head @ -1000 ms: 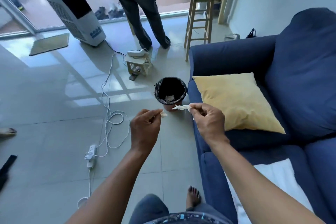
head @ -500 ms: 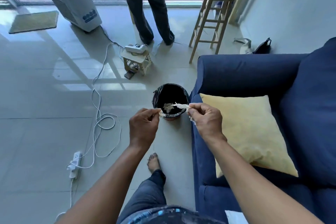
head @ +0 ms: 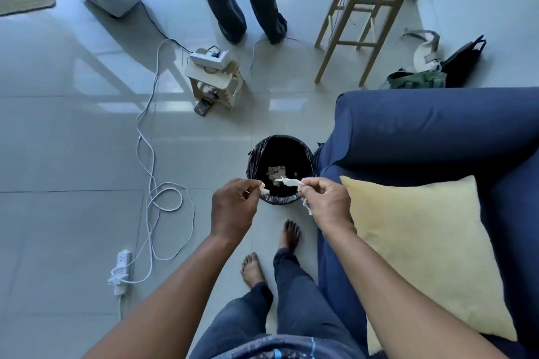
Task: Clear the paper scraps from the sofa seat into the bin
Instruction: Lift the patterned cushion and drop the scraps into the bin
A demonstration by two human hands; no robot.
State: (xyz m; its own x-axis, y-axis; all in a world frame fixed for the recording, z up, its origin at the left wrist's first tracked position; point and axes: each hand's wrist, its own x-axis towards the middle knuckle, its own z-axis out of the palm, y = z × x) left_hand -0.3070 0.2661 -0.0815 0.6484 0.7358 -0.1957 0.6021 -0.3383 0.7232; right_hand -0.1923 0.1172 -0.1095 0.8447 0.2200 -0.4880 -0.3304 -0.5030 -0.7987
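Both hands have come forward over the black-lined bin (head: 281, 151), the left hand (head: 233, 207) and right hand (head: 326, 201) each pinching paper scraps (head: 288, 182) unreleased above earlier scraps inside.

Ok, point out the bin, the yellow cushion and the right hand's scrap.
bin (head: 309, 154): head view, black liner at right rim.
yellow cushion (head: 423, 245): head view, middle of its face.
right hand's scrap (head: 288, 182): head view, white strip's middle.
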